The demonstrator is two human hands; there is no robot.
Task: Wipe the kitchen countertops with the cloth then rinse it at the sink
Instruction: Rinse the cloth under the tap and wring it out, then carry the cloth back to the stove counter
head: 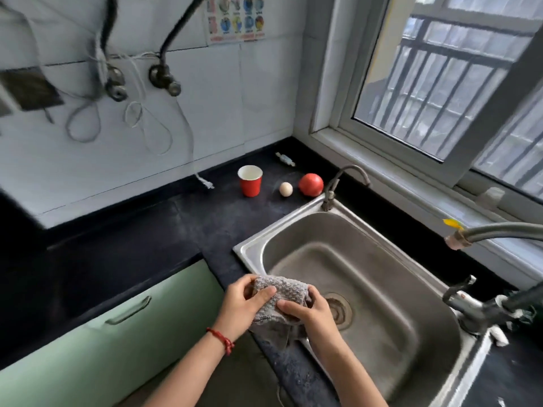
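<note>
Both hands are gripping the grey, knobbly-woven cloth between them. My left hand is curling round its left end with the thumb pressing across the top, and my right hand is pinching the right end, fingers wrapping over the weave. I am holding the cloth bunched above the near-left rim of the square stainless-steel sink, partly over the basin, with a loose tail hanging down between my wrists.

I am judging the cloth to be soft and limp, with no stiffness of its own: it is sagging wherever I am not supporting it. It looks light. I cannot tell whether it is wet; if it is, it will be heavier and will drip. The rough weave should give good purchase, so I am not expecting it to slip. Nothing about it is fragile, so I can squeeze or wring it hard. Taking it by the two ends, as now, is the grip that suits wringing or rubbing it under water.

No water is showing in the basin, and the round drain sits just beyond my right hand. A curved grey tap is standing at the sink's far corner, and another spout is reaching in from the right.

On the dark stone countertop behind the sink, well apart from the cloth, are sitting a red paper cup, a pale egg and a red tomato.
</note>
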